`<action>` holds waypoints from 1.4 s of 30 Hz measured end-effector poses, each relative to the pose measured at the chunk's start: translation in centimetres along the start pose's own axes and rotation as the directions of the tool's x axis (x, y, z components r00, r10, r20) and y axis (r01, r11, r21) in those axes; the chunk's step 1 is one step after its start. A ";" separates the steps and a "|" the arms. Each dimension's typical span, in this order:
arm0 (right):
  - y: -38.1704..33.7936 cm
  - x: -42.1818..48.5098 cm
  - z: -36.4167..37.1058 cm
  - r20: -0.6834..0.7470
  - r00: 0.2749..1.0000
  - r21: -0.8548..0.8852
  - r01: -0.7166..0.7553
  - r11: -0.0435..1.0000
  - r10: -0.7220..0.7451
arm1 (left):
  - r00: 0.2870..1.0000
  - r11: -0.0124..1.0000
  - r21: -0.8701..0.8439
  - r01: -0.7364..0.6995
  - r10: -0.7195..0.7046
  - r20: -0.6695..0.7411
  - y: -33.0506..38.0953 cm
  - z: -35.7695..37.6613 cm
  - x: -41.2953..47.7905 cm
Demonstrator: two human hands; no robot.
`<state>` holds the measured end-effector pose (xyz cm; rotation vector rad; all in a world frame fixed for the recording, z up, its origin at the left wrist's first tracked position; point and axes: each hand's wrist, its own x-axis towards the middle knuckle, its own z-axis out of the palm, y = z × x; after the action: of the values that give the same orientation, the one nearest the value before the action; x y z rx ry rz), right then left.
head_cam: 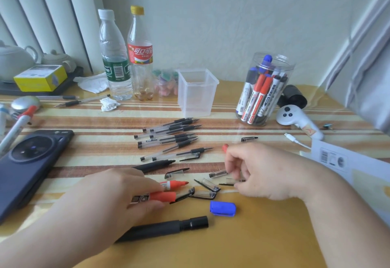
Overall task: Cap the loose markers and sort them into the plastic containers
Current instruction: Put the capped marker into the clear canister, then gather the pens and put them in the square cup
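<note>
My left hand [118,191] grips a red-ended marker [163,196] low on the table. A second red marker [176,183], with its tip bare, pokes out from under the same fingers. My right hand [257,172] is curled, and a small red cap [225,147] sticks out above its index finger. Its fingertips hover over clear pen caps [218,173]. A loose blue cap [222,208] and a thick black marker [164,227] lie near me. Behind stand an empty square container [197,107] and a round jar [274,60] that holds several markers.
Several uncapped gel pens [168,136] lie mid-table, with a slim black marker [154,165] near them. A dark phone [31,162] lies at the left. Two bottles [116,56] stand at the back. A white controller [295,119], a cable and a white carton [337,158] are at the right.
</note>
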<state>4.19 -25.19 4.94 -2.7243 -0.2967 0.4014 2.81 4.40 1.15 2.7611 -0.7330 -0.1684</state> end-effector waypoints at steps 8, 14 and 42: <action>2.4 0.6 -1.8 -0.250 0.959 0.160 -0.098 0.982 0.136 | 0.996 0.999 0.006 0.034 -0.034 -0.086 1.1 -0.4 -0.3; 2.7 2.5 -0.2 -0.392 0.898 0.222 -0.119 0.968 0.200 | 0.989 0.997 -0.054 0.058 -0.065 -0.135 0.9 -0.2 -0.4; 2.2 3.8 1.9 -0.503 0.864 0.292 0.143 0.946 0.024 | 0.988 0.991 0.068 0.115 -0.121 0.092 4.5 -1.9 12.3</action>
<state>7.51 -25.56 1.54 -2.3760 -0.1533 -0.2656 11.69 -5.11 3.77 2.8744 -0.6073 -0.3095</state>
